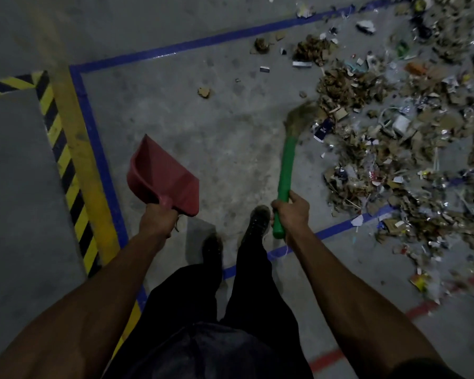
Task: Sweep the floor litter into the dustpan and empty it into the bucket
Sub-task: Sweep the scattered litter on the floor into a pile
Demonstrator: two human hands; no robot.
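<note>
I see a red plastic dustpan (163, 176), a broom with a bright green handle (285, 173) and tan bristles (303, 114), blue tape lines (99, 149) on the grey concrete floor (203, 119), yellow-and-black striped hazard tape (63, 160), red floor lines (326, 356), and mostly brown cardboard litter (394, 132).

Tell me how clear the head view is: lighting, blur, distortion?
Head view: dim overall; litter pile and broom bristles smeared by motion blur; red dustpan fairly sharp; blue floor tape shows slight glare; wide-angle bending at edges.
</note>
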